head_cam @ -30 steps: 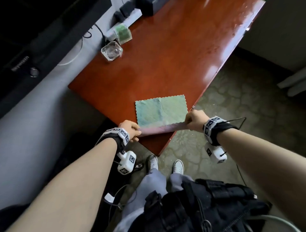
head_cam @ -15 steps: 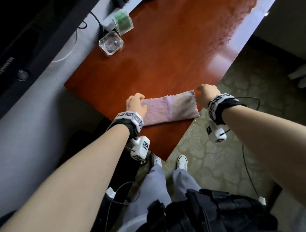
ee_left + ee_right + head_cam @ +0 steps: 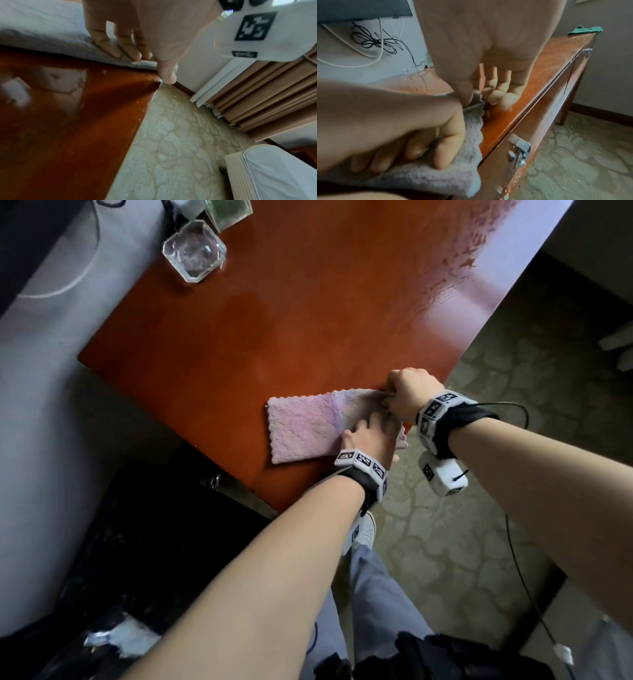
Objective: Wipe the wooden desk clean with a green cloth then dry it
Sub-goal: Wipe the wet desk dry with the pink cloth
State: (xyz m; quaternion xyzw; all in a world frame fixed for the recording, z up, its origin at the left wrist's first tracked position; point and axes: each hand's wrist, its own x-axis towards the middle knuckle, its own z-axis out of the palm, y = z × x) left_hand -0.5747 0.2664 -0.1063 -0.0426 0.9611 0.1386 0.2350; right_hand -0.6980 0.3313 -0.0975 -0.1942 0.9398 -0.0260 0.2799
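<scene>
Two hands on one cloth (image 3: 305,429), both crowded at its right end. My right hand (image 3: 407,393) pinches the far right corner between thumb and forefinger, the other fingers curled loosely above the desk (image 3: 274,320); the right wrist view shows that pinch plainly. My left hand (image 3: 368,436) lies over the near right part of the cloth, fingers bent down onto the pile and the thumb hanging at the desk's edge. The left wrist view shows the fingertips pressing into the nap, but whether they grip a fold or only press I cannot tell.

The cloth is folded into a long strip showing its pinkish side, lying flat near the front corner of the desk. Its long axis runs left to right across me, and nearly all its length stretches away to the left of both hands, so its free end is the left one. The left hand is the nearer to that end; I judge the next fold or sweep turns on this, since the right end is pinned and the left lies loose.

Beyond the cloth the desk top gleams with wet beads toward its far right edge, which suggests drying is not yet done. A glass dish (image 3: 194,251) stands at the far left, well apart.
</scene>
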